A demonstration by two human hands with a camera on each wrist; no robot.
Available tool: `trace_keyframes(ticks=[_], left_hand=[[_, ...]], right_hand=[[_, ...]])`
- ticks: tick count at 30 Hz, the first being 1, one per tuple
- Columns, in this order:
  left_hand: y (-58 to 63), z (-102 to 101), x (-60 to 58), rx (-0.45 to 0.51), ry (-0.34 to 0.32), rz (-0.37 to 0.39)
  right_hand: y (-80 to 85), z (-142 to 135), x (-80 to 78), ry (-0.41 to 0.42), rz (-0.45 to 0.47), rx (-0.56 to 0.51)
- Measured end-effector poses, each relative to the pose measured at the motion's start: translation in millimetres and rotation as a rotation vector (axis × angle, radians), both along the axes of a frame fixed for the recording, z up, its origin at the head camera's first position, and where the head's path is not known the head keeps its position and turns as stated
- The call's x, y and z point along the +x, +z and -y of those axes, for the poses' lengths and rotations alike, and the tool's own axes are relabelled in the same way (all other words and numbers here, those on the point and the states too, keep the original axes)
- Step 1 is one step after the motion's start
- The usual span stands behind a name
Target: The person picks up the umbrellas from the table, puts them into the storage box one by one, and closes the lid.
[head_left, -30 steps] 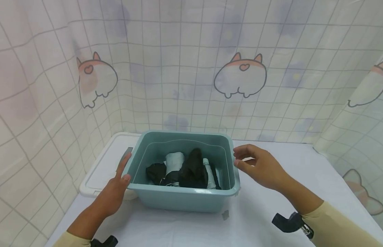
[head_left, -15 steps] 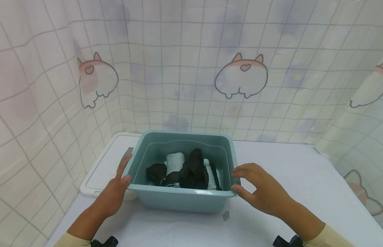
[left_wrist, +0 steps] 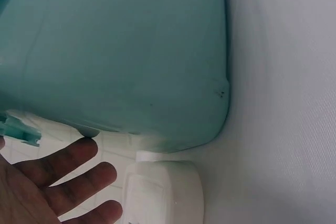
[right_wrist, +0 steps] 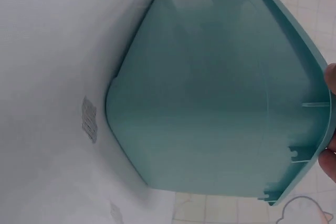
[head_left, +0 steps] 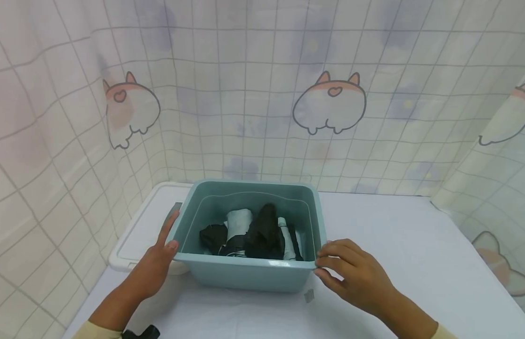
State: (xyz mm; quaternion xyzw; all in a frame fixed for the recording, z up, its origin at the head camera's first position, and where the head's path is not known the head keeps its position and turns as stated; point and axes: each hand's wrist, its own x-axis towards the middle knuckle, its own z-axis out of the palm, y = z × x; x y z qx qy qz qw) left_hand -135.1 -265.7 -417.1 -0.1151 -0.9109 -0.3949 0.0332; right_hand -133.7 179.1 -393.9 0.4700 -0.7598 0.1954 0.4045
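A blue-green plastic storage bin point(head_left: 249, 278) stands on the white-covered table, its top uncovered. Inside lie dark bundled fabric point(head_left: 264, 233), a rolled pale cloth point(head_left: 238, 223) and a narrow pale roll point(head_left: 286, 238). My left hand point(head_left: 154, 268) rests at the bin's left rim, its thumb near the front-left corner. In the left wrist view its other fingers point(left_wrist: 86, 182) extend loosely beside the outer wall. My right hand point(head_left: 353, 273) grips the rim at the front-right corner, fingertips above and thumb lower. Only its fingertips point(right_wrist: 328, 163) show in the right wrist view.
Behind the left hand lies a white lid point(head_left: 135, 230), partly hidden by the bin. A small grey patch point(head_left: 309, 295) marks the cloth in front. A checked curtain with cartoon animal prints point(head_left: 330, 103) encloses the back and sides.
My right hand has moved from beside the right rim down to the front-right corner and now holds it. The left hand and the bin have stayed in place.
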Motion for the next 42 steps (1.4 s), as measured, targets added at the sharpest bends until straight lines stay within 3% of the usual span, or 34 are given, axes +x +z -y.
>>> trace_keyframes(ticks=[8,16,21,24,29,36,42], left_hand=[[5.0,4,2.3,0.010,-0.017,0.045],[1.4,16,-2.3,0.033,-0.060,-0.077],[1.8,24,-10.5,-0.005,0.021,-0.129],[3.5,29,-19.1,-0.130,0.126,-0.120],[1.4,39,-40.5,-0.353,0.251,-0.021],[-5.2,49,-70.8,-0.465,0.285,0.068],[-9.1,57,-87.8,-0.515,0.277,0.155]], right_hand=[[-4.4,4,2.9,0.014,0.022,-0.077],[-6.9,4,1.4,0.050,0.054,-0.120],[-7.2,4,1.5,0.045,0.052,-0.118],[-7.3,4,1.1,0.052,0.042,-0.120],[-6.7,4,1.0,0.063,0.032,-0.128],[-6.5,3,2.1,0.049,0.036,-0.124],[-9.0,4,2.4,0.054,0.046,-0.133]])
